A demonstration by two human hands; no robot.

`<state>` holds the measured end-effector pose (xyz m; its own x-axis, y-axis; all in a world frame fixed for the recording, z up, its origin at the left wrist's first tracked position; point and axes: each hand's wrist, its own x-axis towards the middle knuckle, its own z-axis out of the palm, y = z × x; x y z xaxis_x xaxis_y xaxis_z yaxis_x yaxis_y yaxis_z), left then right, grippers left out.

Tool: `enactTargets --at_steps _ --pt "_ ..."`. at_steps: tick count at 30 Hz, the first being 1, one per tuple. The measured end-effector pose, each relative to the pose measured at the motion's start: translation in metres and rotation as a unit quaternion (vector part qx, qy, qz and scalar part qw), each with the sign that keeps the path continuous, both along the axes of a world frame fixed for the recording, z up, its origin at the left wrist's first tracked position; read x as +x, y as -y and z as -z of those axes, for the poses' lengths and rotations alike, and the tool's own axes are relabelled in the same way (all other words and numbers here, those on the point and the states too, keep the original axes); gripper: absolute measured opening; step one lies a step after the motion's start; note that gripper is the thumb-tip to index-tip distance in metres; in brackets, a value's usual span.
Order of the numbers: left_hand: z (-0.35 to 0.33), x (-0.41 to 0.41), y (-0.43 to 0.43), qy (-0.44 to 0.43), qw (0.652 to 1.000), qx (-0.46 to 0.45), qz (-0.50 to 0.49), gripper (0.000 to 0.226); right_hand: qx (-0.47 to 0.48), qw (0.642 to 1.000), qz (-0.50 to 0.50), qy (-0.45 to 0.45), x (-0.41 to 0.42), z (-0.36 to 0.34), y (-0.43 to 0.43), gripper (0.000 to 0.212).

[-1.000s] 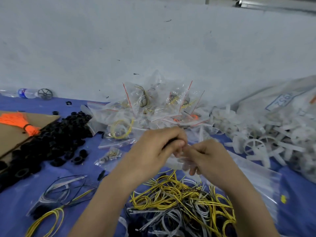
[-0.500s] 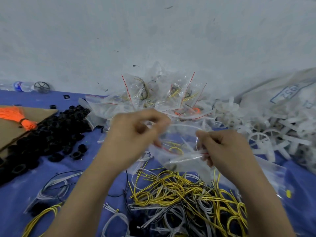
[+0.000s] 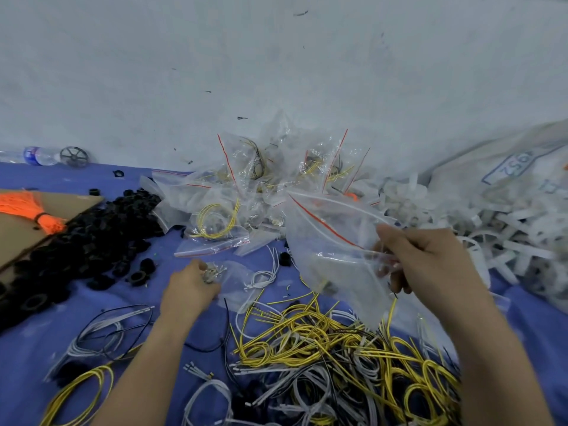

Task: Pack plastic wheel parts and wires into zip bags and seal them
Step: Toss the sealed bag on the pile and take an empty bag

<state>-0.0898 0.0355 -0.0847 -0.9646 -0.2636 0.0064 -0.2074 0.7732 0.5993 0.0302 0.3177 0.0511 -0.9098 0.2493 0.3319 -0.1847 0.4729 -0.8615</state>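
Blue counter (image 3: 37, 333) meets a grey wall (image 3: 276, 72); right hand (image 3: 430, 265) pinches the bag (image 3: 332, 250) by its mouth above the wires (image 3: 322, 342), likely to hold it open for filling; left hand (image 3: 190, 287) grips a small packet (image 3: 227, 276).

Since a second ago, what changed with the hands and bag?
The left hand let go of the zip bag, dropped to the table and grips a small packet. The right hand still pinches the zip bag, now alone. Wire tangle, black parts and white wheels stayed put.
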Motion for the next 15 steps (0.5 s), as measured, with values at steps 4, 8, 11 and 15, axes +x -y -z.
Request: enactTargets --at_steps 4,8,11,15 --pt "-0.016 0.007 -0.003 -0.074 0.993 0.09 -0.035 0.014 -0.047 0.999 -0.006 0.008 -0.002 0.002 0.0 0.036" --pt "-0.056 0.017 -0.008 -0.146 0.907 0.392 -0.046 0.01 -0.167 0.986 0.019 -0.012 -0.003 0.001 0.001 0.031" --pt "-0.093 0.036 -0.022 -0.193 0.841 0.505 0.003 0.012 -0.3 0.953 0.02 -0.043 -0.001 -0.004 0.005 0.026" --pt "-0.129 0.069 -0.054 -0.227 0.855 0.451 0.118 0.012 -0.352 0.935 -0.045 0.016 -0.006 0.001 0.017 0.019"
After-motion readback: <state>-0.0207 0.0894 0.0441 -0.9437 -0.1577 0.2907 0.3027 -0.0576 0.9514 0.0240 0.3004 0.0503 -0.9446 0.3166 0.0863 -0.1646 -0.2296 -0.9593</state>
